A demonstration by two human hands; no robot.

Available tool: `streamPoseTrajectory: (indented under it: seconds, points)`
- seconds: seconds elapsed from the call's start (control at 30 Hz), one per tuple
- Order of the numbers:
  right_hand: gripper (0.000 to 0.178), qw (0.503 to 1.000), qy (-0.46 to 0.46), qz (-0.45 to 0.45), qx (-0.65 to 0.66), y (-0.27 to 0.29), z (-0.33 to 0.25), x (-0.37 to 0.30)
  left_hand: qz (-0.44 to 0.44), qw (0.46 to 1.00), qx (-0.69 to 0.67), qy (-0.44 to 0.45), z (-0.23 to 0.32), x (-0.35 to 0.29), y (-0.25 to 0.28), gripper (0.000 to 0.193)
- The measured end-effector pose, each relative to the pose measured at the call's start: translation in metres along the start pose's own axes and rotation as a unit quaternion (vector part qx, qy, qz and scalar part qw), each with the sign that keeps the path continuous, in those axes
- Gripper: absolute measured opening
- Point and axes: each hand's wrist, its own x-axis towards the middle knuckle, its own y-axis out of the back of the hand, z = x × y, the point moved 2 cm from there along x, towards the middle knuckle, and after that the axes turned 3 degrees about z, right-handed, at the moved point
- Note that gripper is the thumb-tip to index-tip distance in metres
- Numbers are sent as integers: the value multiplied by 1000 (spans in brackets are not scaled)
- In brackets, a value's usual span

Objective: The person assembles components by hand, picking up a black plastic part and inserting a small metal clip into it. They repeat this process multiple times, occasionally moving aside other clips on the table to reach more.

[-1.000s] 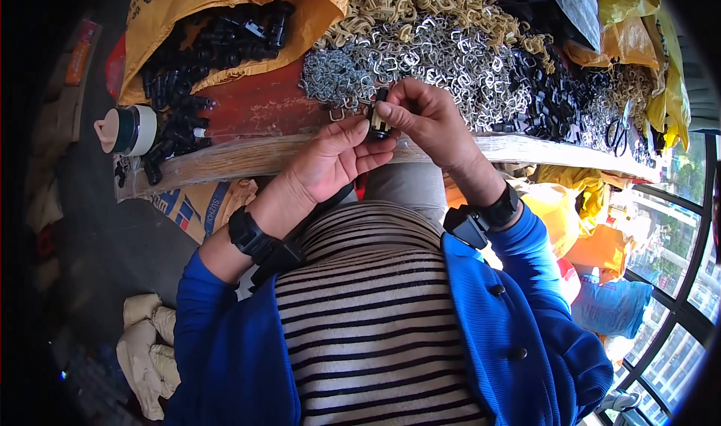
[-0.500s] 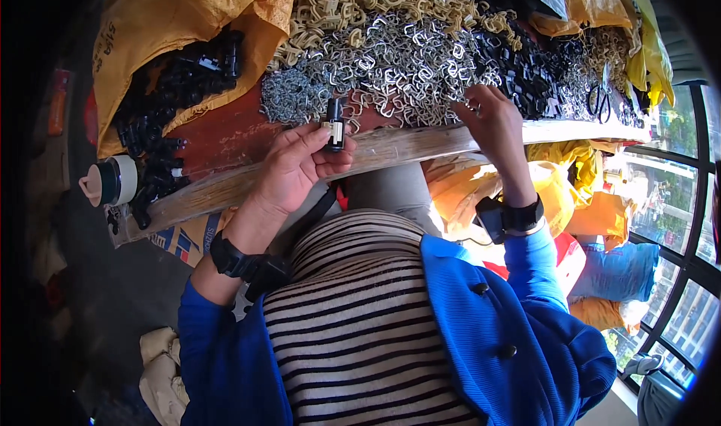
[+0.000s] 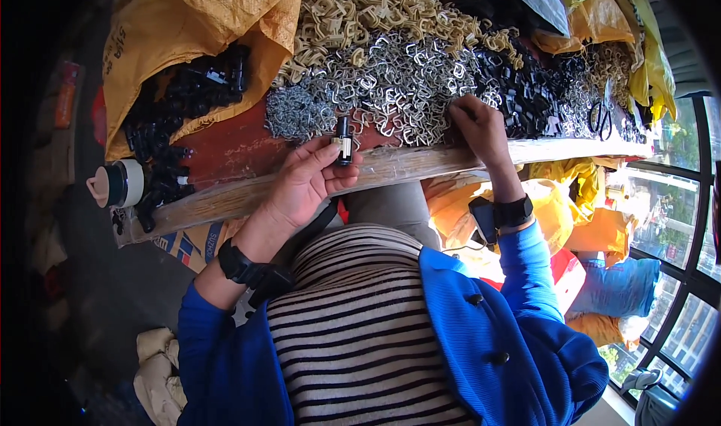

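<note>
Left hand (image 3: 304,182): fingers curled, thumb and fingertips pinching a small black clip part (image 3: 343,141) with a pale band, held upright just above the near edge of the workbench (image 3: 225,152).
Right hand (image 3: 481,129): fingers bent down into the pile of silver metal clips (image 3: 390,81), touching them; whether it grips one cannot be told.

Workbench: reddish top, pale wrapped wooden near edge.
- Tan clips (image 3: 360,13), heaped at the far edge behind the silver ones.
- Black parts (image 3: 526,88), right of the right hand.
- Second heap of black parts (image 3: 176,107) on a yellow sack (image 3: 165,21), left end.
- Tape roll (image 3: 120,183), near left corner.
- Scissors (image 3: 601,114), right end.

Room: window bars (image 3: 676,223) at right; yellow bags (image 3: 571,201) under the bench; pale cloth (image 3: 154,366) on the dark floor, lower left.
</note>
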Motion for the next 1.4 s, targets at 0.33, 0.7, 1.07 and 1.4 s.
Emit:
streamPoseTrajectory:
  seconds: [0.33,0.7,1.07,1.4]
  points:
    - [18,847,-97,-140,504,-5,-43,-2,0,1000,2,-7,4,-4,0,20]
    - [14,872,48,-203,444,-35,-114,-18,8,999,35,2,7,-14,-14,24]
    - [16,908,86,-128,389,-50,-118,-30,-6,1000,27,-11,6,-18,-11,26]
    - [20,962,129,-9,240,-49,-134,-37,-2,998,40,-41,2,-13,-14,23]
